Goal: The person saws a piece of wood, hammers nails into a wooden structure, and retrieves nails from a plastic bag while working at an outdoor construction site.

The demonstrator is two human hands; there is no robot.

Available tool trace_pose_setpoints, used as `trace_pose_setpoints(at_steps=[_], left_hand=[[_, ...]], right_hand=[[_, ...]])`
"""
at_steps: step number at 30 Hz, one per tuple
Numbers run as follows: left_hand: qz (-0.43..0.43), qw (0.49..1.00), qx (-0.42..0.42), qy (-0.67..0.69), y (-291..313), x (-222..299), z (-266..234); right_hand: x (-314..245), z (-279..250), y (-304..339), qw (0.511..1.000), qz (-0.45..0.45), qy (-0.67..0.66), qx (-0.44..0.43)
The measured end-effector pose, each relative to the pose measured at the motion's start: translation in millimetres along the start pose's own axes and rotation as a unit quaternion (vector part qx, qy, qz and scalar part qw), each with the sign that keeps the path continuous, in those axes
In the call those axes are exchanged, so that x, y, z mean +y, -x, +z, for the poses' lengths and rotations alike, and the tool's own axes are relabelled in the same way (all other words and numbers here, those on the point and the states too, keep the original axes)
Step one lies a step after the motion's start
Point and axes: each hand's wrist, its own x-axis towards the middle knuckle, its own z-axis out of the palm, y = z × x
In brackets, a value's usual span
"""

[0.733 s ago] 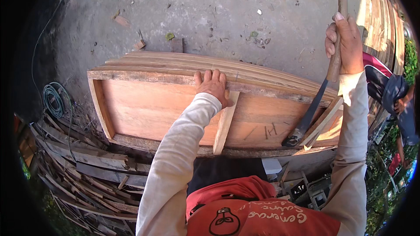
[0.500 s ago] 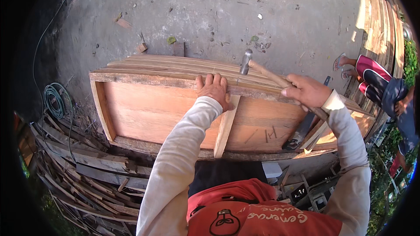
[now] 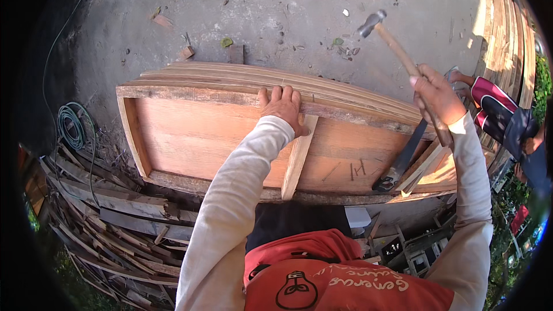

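A wooden frame (image 3: 196,92) backed with plywood lies across the space before me, on top of what looks like a stack of similar frames. My left hand (image 3: 283,106) grips its far rail where the middle crosspiece (image 3: 298,158) meets it, fingers over the rail and thumb by the crosspiece. Raised above the right part of the frame, my right hand (image 3: 438,95) is closed round the wooden handle of a hammer (image 3: 397,49). The metal head points to the far left, away from the wood. Several loose nails (image 3: 358,168) rest on the plywood right of the crosspiece.
A handsaw (image 3: 406,158) leans across the frame's right section beside angled wood strips (image 3: 423,168). Scrap boards (image 3: 127,198) pile up at lower left, below a coiled green hose (image 3: 70,129). Long planks (image 3: 507,40) line the right, near another person (image 3: 507,103).
My right hand has lifted the hammer up and to the right, away from the frame's far rail. My left hand stays on the rail.
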Motion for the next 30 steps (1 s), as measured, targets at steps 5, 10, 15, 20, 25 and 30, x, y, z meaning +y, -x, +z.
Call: trace_pose_setpoints(at_steps=[5,10,15,20,25,30], left_hand=[[0.001,1.0,0.01,0.009,-4,7,3],[-0.004,1.0,-0.012,0.013,2,2,8],[0.007,1.0,0.02,0.017,1,-3,33],[-0.059,0.992,0.097,0.049,22,-24,47],[-0.062,0.993,0.083,0.061,26,-24,50],[-0.076,0.992,0.054,0.08,39,-36,54]], right_hand=[[-49,6,-9,0.89,-0.245,-0.237,0.301],[-3,90,12,0.976,-0.16,-0.11,0.098],[30,102,20,0.918,-0.242,0.314,0.027],[-31,146,57,0.912,-0.26,0.317,0.027],[46,147,24,0.83,-0.156,0.53,-0.081],[-60,147,46,0.831,-0.214,0.509,-0.068]])
